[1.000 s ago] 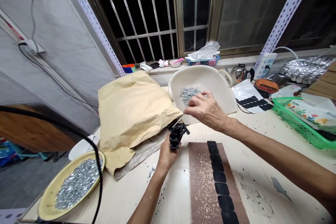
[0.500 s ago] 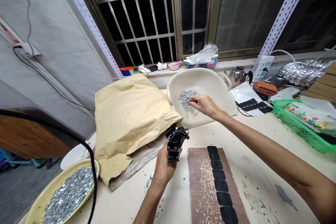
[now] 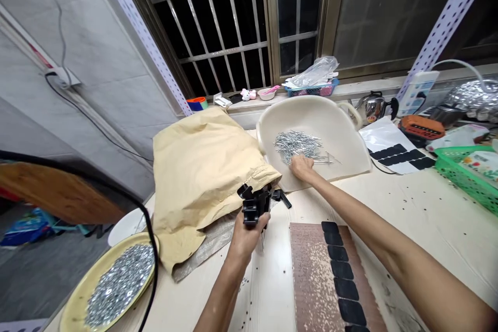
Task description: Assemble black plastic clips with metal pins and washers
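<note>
My left hand (image 3: 249, 233) is closed round several black plastic parts (image 3: 254, 206), held above the table beside the paper sack's mouth. A thin metal pin (image 3: 263, 241) sticks down below that hand. Just beyond, a black piece (image 3: 286, 198) shows near the sack; whether it touches the held parts I cannot tell. My right hand (image 3: 302, 167) is inside a white plastic scoop (image 3: 338, 140), at the near edge of a pile of thin metal pins (image 3: 295, 142). Its fingers are curled in, and their tips are hidden among the pins.
A tan paper sack (image 3: 206, 161) lies left of the scoop. At the lower left stands a yellow dish (image 3: 70, 303) of metal washers (image 3: 120, 282). Cardboard (image 3: 311, 275) with black pads (image 3: 346, 289) lies in front. A green basket (image 3: 462, 174) stands right; a black cable (image 3: 146, 212) crosses the left.
My right hand has moved down to the pile's near edge, and some pins now lie spread rightward. The black parts in my left hand have turned. The whole view has shifted slightly.
</note>
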Demonstrator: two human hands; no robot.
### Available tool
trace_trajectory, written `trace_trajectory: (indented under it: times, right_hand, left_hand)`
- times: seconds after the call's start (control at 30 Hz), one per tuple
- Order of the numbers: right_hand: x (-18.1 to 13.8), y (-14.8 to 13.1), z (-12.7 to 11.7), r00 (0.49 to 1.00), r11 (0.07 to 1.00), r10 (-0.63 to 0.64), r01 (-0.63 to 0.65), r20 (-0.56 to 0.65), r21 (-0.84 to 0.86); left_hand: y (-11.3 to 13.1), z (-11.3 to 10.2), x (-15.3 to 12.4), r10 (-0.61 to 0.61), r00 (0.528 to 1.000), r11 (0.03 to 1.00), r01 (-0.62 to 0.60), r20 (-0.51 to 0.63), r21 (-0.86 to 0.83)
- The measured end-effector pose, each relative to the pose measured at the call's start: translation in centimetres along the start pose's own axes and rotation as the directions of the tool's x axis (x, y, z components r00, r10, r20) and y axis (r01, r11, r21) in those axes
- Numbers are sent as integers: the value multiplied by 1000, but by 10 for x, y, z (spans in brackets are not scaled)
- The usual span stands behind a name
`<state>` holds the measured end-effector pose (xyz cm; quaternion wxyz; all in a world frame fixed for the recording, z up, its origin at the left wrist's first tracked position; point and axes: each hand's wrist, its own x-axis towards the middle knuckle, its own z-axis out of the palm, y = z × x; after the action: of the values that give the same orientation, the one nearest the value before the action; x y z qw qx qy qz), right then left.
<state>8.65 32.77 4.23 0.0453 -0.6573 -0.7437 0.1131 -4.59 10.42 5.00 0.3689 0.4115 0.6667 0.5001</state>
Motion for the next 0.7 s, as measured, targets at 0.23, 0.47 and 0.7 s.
trace_trajectory:
  times: [0.23, 0.47, 0.7]
  right_hand:
    - [-71, 31, -58, 786, 845, -482, 534, -387, 31]
    - [-129, 26, -87, 311, 495, -834, 786, -456, -369]
    - [-140, 20, -88, 210, 349, -909, 855, -360, -383]
  left_hand:
    - [-15, 4, 7, -54, 997, 997, 57, 57, -56]
    - [-2, 18, 6, -1, 994, 999, -5, 111, 49]
    - [9, 30, 1, 67, 990, 997, -73, 121, 41]
